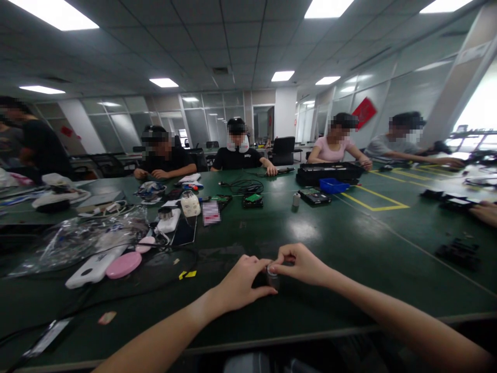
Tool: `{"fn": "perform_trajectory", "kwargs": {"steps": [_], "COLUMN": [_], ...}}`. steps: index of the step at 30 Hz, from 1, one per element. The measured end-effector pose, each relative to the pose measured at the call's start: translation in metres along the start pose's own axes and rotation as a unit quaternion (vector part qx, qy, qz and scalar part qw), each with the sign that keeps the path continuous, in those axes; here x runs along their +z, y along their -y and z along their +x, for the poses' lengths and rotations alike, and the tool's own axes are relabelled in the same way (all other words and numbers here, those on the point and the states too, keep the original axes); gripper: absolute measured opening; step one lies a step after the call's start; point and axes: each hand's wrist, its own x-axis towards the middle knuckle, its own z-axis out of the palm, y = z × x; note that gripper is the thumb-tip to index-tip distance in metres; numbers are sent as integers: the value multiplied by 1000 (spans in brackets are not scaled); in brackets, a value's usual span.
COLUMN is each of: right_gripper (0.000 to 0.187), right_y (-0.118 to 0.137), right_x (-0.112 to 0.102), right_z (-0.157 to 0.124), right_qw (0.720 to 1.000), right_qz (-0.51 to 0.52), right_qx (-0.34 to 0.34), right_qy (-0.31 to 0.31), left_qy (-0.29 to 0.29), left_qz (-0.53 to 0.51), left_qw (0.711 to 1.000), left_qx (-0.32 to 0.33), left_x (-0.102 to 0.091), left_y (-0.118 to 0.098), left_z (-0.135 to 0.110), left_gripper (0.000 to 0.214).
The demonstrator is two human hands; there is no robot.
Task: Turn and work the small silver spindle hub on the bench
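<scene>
In front of me a small grey, shiny cylinder (274, 280) stands upright on the green table, its kind hard to make out. My left hand (241, 282) curves around it from the left, the index finger at its top and the thumb near its base. From the right, my right hand (301, 263) pinches the cylinder's upper rim between thumb and fingers. The fingers partly cover its top. A similar small cylinder (296, 200) stands farther off, beside a black hard drive (315, 197).
To the left lie a pink round case (123, 265), a white power bank (95, 267), a clear plastic bag (81, 241) and black cables. A blue tray (334, 186) and black case (330, 172) stand at the back. Several people sit across the green table (349, 290).
</scene>
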Motion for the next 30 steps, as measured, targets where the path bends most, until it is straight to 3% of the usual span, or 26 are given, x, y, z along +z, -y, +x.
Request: {"fn": "perform_trajectory", "kwargs": {"steps": [4,8,12,15,19,25,30], "right_gripper": [41,48,38,35,42,39,35], "right_y": [-7,-32,-63,-70,-51,-15,-6], "right_x": [-3,-22,-39,-41,-30,0,3], "right_z": [4,13,17,18,17,1,-3], "right_qw": [999,994,995,994,994,1000,1000], "right_qz": [24,1,-45,-62,-48,-11,-11], "right_qx": [8,31,49,52,38,-3,-22], "right_qy": [-35,-100,-78,-77,-96,-27,-2], "left_qy": [1,2,9,7,3,2,1], "left_qz": [2,-11,-24,-19,-15,-4,-4], "left_qw": [1000,1000,1000,1000,1000,1000,1000], "left_qx": [-6,-11,-3,-4,-6,0,5], "left_x": [0,-2,-5,-5,-3,-1,-1], "left_y": [0,-1,-4,-4,-3,0,0], "left_z": [0,-1,-1,-1,-1,-1,0], "left_gripper": [50,53,52,52,54,47,47]}}
